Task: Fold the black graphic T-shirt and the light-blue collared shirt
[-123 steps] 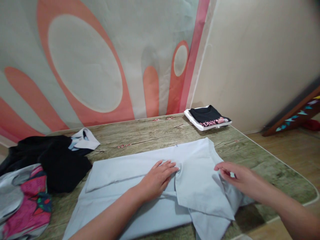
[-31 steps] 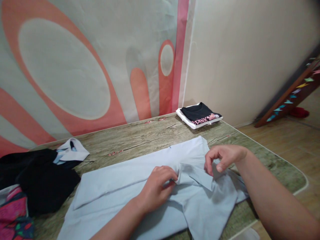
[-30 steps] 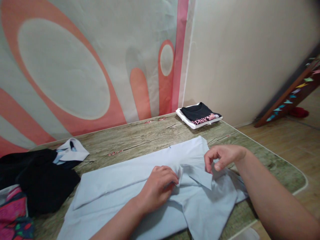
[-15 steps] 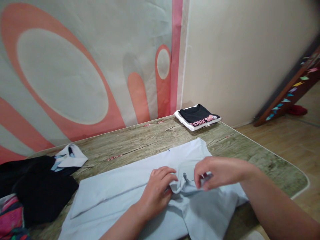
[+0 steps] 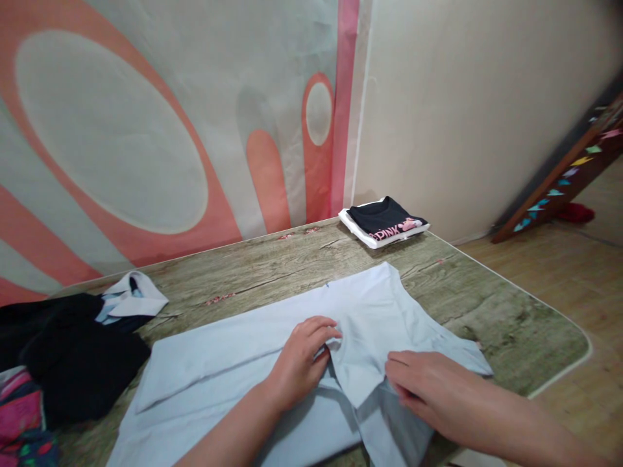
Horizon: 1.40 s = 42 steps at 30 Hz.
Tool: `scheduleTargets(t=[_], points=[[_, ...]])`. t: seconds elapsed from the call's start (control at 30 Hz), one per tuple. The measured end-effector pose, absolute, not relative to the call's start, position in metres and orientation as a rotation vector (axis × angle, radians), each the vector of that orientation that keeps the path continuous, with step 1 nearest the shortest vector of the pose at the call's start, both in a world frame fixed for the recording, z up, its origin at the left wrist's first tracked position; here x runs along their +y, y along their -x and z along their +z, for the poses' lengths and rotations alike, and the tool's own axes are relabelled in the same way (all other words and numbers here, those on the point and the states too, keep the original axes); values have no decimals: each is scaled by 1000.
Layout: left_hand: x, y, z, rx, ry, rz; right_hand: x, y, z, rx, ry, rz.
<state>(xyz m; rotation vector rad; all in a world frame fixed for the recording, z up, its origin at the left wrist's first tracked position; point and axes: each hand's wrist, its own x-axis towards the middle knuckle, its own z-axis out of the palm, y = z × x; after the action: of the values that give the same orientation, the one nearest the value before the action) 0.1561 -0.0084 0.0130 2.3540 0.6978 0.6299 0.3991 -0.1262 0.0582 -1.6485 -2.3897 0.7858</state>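
A pale blue shirt (image 5: pixel 233 363) lies spread across the wooden table (image 5: pixel 487 305) in front of me. My left hand (image 5: pixel 302 357) rests on its middle, fingers bent and pressing down at a fold. My right hand (image 5: pixel 423 386) lies flat on the cloth just right of it, fingers stretched out toward the left over a folded-in flap (image 5: pixel 360 366). Neither hand lifts the cloth.
A folded black top with pink lettering on a white one (image 5: pixel 384 222) sits at the table's far right corner. A heap of black, white-collared and pink clothes (image 5: pixel 73 344) lies at the left. A patterned wall hanging (image 5: pixel 146 130) stands behind; wooden floor lies to the right.
My right hand, which pinched and carried a flap of the shirt toward the left, has let it go and now lies flat on it. The left hand stayed at the fold.
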Motion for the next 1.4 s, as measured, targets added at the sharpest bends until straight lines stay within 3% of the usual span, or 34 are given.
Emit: scheduleTargets(t=[0.17, 0.43, 0.67, 0.9, 1.0, 1.13, 1.4], points=[[-2, -159, 14, 800, -2237, 651, -98, -425, 62, -2096, 1597, 1072], [4, -160, 10, 1037, -2037, 672, -64, -469, 17, -1546, 1568, 1430], [5, -164, 4, 1076, -1989, 712, -54, -480, 21, -1359, 1535, 1189], [6, -166, 0, 1133, -2070, 691, -53, -503, 0, -1543, 1709, 1451], [6, -166, 2, 1141, -2113, 677, -59, -504, 2, -1602, 1775, 1245], [4, -165, 6, 1111, -2152, 665, -76, -487, 24, -1761, 1866, 586], [0, -168, 12, 1065, -2456, 566, -115, -438, 33, -2156, 1728, 512]])
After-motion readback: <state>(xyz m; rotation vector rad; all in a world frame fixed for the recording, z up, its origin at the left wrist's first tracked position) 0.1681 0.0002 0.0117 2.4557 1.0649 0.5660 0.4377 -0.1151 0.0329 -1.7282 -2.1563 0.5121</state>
